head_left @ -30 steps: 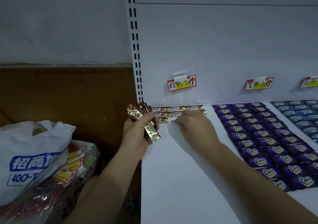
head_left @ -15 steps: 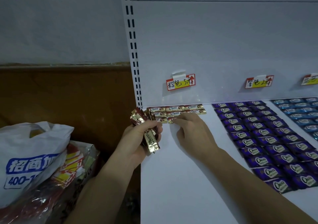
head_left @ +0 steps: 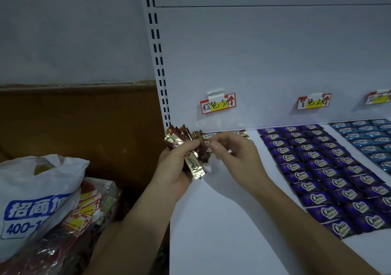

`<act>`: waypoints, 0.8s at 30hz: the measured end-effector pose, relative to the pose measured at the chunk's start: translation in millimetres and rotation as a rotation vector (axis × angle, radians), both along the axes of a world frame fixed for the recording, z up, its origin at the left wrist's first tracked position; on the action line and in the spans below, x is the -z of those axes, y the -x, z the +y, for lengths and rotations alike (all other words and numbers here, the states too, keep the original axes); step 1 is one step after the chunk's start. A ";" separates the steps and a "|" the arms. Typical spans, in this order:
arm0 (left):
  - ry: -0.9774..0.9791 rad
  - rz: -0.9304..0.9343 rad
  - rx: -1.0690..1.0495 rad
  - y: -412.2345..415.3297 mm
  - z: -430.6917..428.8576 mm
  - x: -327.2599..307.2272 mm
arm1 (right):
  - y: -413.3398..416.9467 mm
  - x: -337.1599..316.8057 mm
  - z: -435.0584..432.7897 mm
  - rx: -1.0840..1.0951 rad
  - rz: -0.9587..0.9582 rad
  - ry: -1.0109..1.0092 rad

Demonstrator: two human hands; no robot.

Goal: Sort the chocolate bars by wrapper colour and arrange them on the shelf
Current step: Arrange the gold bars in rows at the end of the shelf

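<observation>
My left hand grips a bunch of brown-and-gold chocolate bars over the left edge of the white shelf. My right hand meets the bunch and pinches one brown bar at its end. Behind the hands, a short row of brown bars lies against the back panel, partly hidden. Purple bars fill neat columns in the shelf's middle. Blue bars lie in rows at the far right.
Price labels hang on the back panel: one above the brown bars, one above the purple. A white plastic bag and a red-yellow packet sit to the left, beside the slotted shelf upright.
My right hand has lifted off the brown row on the shelf and moved left to the bunch in my left hand, now pinching a bar there.
</observation>
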State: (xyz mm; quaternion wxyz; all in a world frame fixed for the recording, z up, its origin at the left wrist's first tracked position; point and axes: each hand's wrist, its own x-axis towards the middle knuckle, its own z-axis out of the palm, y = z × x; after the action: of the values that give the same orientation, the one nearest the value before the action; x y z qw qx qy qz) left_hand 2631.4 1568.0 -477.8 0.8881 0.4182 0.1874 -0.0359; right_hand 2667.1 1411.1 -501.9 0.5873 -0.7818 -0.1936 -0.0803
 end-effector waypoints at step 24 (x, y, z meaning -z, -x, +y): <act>-0.078 -0.047 0.145 -11.1 -24.2 15.6 | -25.3 -8.0 -50.5 0.438 -0.270 0.328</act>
State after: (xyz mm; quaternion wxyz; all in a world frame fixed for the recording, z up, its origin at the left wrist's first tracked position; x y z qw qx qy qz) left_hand 2642.6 1543.8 -493.5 0.8703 0.4656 0.1373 -0.0829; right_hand 2692.4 1360.6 -493.8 0.3910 -0.8716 -0.1072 -0.2757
